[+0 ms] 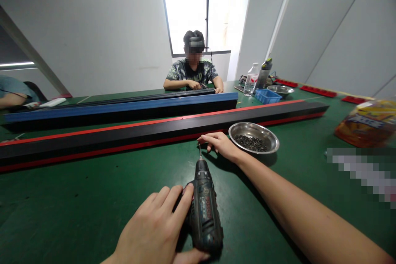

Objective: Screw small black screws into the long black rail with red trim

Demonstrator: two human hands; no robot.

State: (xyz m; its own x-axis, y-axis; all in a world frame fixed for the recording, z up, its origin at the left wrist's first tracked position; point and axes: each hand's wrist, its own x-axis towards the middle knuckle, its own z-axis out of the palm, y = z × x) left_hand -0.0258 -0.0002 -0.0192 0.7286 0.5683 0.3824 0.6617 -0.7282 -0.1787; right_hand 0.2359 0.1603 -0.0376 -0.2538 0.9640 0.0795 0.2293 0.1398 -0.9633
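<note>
My left hand (pixel 154 218) is closed around the side of a dark cordless drill (pixel 206 210) with red lettering. The drill points away from me, and its thin bit (pixel 200 151) reaches toward the beam. My right hand (pixel 219 144) is at the bit's tip, fingertips drawn together; whatever they pinch is too small to make out. Just beyond the fingers lies a long black beam (pixel 154 128) with red edges. Beside my right wrist stands a round metal bowl (pixel 274 144) holding many small dark screws (pixel 250 143).
Behind the beam lies a blue-topped bar (pixel 133 106), with a co-worker (pixel 193 70) seated past it. Toward the back right are a water bottle (pixel 251 79), a blue basket (pixel 267 96) and another metal bowl (pixel 281 90). An orange packet (pixel 368 121) sits at the right.
</note>
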